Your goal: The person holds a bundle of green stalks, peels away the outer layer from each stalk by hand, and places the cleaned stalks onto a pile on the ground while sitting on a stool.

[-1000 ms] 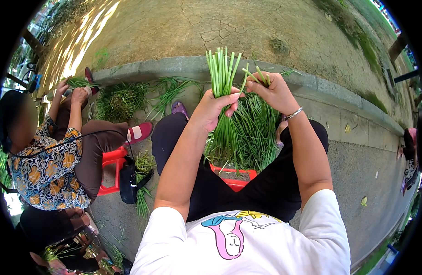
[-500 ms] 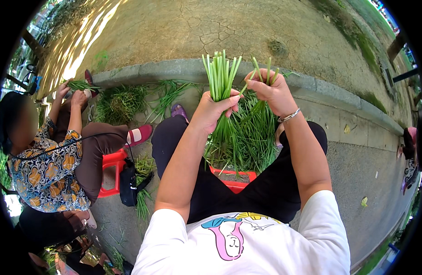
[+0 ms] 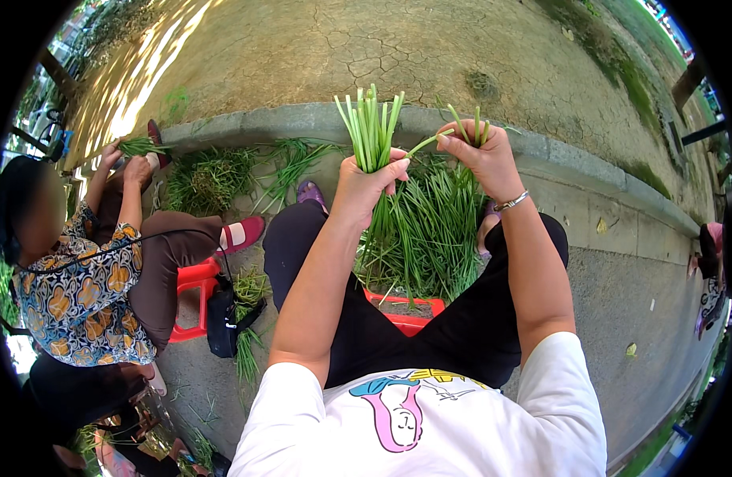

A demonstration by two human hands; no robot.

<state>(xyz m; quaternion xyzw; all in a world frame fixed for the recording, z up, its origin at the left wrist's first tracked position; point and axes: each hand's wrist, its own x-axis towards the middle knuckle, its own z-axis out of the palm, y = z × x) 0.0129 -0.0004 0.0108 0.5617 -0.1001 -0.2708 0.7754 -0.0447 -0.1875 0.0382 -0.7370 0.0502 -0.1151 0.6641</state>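
Nearest you is your white shirt with its coloured cartoon print, then your black trousers, knees spread, with the red stool showing between your thighs. Out over the gap between your knees, your left hand has its fingers wrapped around a bunch of green stems, the pale cut ends standing up in a fan and the leafy part trailing below your grip. Your right hand, with a silver bracelet at the wrist, grasps a few loose stems whose ends poke up past the fingers. One single stem bridges the space from your left fingertips to your right thumb. Beneath both hands, on the ground between your feet, lies a large pile of long green leaves. To your left a seated co-worker holds a small green bundle; a tangled heap lies nearby, against the kerb. Past the kerb spreads cracked, bare earth.
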